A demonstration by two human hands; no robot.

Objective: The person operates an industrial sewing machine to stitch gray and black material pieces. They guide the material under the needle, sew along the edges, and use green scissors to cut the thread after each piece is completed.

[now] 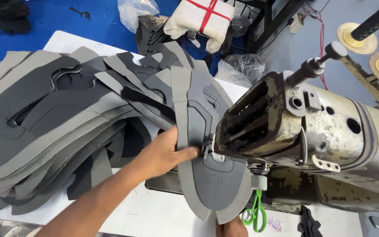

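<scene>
Fingers of the left hand (165, 153) lie flat, pressing the grey shoe piece (211, 175) under the sewing machine (312, 136). The right hand (231, 228) pinches its bottom edge.

A: Light is bright and even, apparently from overhead; the sewing machine (312, 127) shows pale glare along its worn top.
B: Shadows are soft, darkest under the machine head. Focus is mostly sharp; lines bow slightly toward the frame's edges.
</scene>
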